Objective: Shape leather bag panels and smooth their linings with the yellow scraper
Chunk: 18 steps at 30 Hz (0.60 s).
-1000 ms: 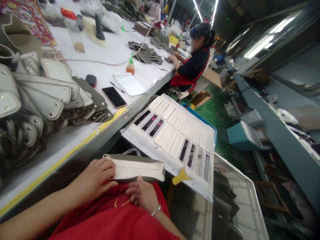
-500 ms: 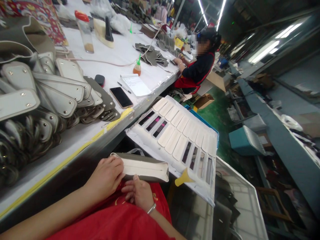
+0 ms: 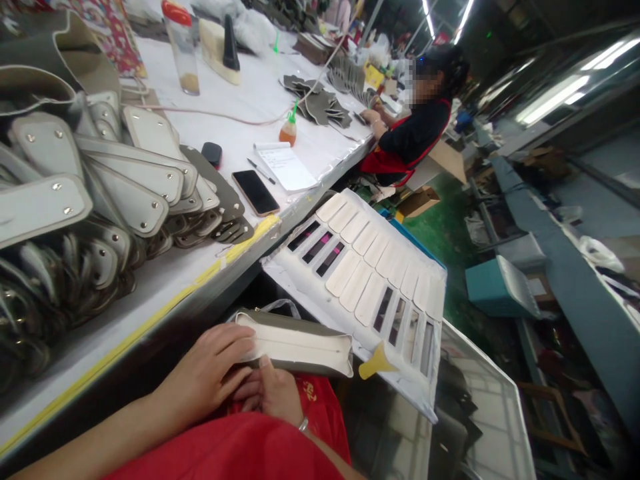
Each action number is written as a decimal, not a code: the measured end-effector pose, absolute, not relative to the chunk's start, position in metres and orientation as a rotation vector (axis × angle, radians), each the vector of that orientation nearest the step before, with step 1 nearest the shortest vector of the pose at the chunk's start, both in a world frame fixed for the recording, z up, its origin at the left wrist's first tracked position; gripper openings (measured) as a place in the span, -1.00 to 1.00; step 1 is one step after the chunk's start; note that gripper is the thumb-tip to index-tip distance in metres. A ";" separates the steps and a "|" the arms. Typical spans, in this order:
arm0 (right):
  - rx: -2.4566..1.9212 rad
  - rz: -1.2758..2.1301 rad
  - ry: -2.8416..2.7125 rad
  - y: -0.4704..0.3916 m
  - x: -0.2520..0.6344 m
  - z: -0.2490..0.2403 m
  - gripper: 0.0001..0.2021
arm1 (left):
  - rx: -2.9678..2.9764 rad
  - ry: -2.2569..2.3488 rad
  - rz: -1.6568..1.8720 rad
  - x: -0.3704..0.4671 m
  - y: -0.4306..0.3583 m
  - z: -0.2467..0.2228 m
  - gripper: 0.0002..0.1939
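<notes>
In my lap area is an olive-grey bag body (image 3: 300, 343), lying on its side with a long cream panel facing up and a seam along the panel's middle. My left hand (image 3: 213, 370) is closed over the bag's left end, fingers bent across the cream panel. Close beside it, my right hand (image 3: 277, 393) pinches the near edge, thumb on the cream side and fingers curled below. A bracelet is on the right wrist. The bag's far side and the left fingertips are partly hidden.
To the left, the white table (image 3: 200, 120) carries a big pile of olive and white riveted pieces (image 3: 135, 200), a phone (image 3: 255, 193), notepad (image 3: 287, 167) and glue bottle (image 3: 289, 130). A slanted board (image 3: 350, 320) of cream strips stands ahead. A co-worker (image 3: 415, 127) sits further along.
The whole view has shifted, with most things lower and further right. My right hand has come in against the left one, its thumb now at the panel's near edge.
</notes>
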State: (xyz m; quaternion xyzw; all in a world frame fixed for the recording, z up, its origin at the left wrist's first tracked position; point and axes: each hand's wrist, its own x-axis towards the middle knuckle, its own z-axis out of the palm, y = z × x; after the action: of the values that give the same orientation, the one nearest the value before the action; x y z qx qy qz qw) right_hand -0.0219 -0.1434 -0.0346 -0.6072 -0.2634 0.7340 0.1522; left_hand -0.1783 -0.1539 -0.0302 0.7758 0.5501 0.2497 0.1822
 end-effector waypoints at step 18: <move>-1.866 1.960 -0.848 -0.149 -0.048 -0.067 -0.48 | 1.973 1.598 0.701 -0.181 -0.157 -0.048 -0.76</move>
State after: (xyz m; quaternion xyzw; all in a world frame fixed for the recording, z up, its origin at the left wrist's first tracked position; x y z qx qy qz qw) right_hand -0.0476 -0.1493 -0.0667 -0.6504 -0.2957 0.6829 0.1522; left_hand -0.1809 -0.1566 -0.0478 0.7251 0.5872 0.2576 0.2512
